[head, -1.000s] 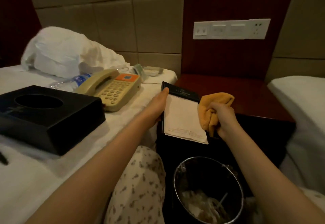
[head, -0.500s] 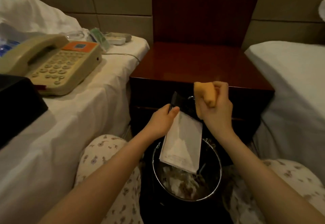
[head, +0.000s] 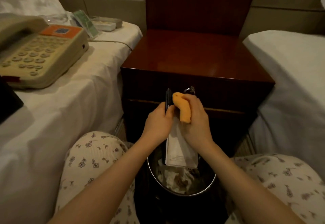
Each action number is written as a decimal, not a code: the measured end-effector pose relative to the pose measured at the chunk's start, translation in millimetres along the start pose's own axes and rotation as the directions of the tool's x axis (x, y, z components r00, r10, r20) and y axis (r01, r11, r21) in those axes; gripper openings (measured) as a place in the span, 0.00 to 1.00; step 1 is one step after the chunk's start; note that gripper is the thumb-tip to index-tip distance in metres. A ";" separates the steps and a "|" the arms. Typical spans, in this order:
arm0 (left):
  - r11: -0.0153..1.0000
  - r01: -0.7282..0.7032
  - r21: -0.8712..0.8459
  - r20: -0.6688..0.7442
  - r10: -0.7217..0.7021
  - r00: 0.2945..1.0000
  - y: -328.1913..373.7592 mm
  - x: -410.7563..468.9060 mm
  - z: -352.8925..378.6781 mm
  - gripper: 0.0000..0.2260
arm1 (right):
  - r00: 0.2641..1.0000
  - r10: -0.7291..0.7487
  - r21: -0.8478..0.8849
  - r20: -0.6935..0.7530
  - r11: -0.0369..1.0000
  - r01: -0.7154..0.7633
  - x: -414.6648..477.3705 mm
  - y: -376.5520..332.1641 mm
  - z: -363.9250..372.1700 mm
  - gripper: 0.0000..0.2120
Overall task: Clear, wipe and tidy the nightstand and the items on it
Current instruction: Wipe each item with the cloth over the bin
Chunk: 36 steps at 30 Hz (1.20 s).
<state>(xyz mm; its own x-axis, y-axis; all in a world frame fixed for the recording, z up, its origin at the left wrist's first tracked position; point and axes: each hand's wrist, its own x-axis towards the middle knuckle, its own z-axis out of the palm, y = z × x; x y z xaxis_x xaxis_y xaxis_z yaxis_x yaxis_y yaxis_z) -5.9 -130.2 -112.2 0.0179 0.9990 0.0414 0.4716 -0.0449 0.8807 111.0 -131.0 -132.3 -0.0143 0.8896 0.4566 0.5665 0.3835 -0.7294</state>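
Observation:
My left hand grips a black notepad holder with white paper, held upright and edge-on over the waste bin. My right hand holds a bunched orange cloth pressed against the pad's paper side near its top. Both hands are in front of the dark red wooden nightstand, level with its drawer. The nightstand's top is bare.
On the white bed at left lie a beige telephone, its cord, a green packet, a remote control and the corner of a black tissue box. A second white bed is at right. The bin holds crumpled tissues.
Both hands lowered the pad from nightstand height to just above the bin. The pad turned from flat to edge-on, and the cloth came against it.

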 end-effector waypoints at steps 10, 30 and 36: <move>1.000 0.006 -0.020 -0.081 -0.008 0.997 -1.8 -2.7 -2.2 0.11 | 0.987 0.155 0.008 -0.032 0.988 -0.155 -6.5 2.4 2.6 0.16; 0.979 0.059 -0.196 -0.228 -0.104 0.968 -7.0 -3.9 3.3 0.09 | 0.993 0.117 -0.093 0.003 0.989 -0.116 -32.3 -7.2 5.4 0.16; 0.983 0.035 -0.181 -0.267 -0.083 0.960 -4.9 -1.0 -1.5 0.11 | 0.974 -0.091 -0.127 0.206 0.985 0.119 -51.0 -15.7 -1.8 0.24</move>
<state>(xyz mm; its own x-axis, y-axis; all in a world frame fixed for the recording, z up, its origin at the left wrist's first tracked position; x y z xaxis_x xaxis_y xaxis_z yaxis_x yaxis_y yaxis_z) -9.5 -130.9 -115.9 -0.2578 0.9618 0.0924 0.3044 -0.0099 0.9525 104.3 -182.8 -143.2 -0.2350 0.8830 0.4063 0.6607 0.4517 -0.5996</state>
